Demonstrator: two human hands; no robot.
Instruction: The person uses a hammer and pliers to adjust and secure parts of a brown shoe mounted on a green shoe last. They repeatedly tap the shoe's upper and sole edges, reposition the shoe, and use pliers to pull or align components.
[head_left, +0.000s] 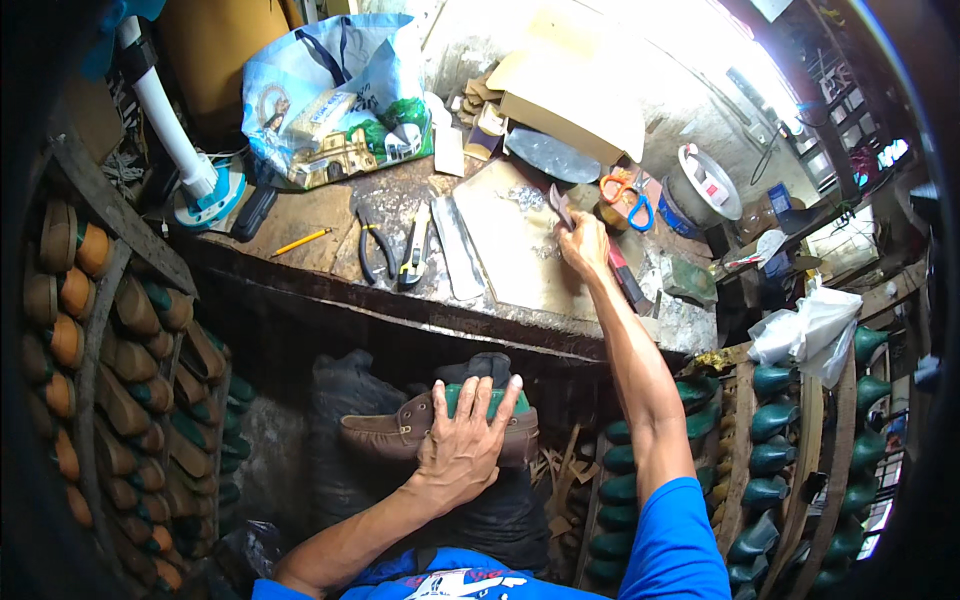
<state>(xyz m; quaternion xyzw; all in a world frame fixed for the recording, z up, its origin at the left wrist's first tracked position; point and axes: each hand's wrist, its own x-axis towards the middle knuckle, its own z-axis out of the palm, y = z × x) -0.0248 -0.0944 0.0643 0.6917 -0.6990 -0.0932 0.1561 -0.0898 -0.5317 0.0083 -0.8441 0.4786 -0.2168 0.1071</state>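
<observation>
A blue sleeve [678, 540] is well below the right fingers [568, 232], which grip a red tool [624, 275], maybe pincers. Left fingers [466, 398], spread, hold the brown shoe [383, 434] under them; pressing firmly should stop slips.

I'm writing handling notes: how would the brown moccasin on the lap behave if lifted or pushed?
The brown moccasin would probably feel stiff and rather heavy, since a green shoe last appears to fill it. Pushed, it might tip, resting on an uneven lap.
</observation>
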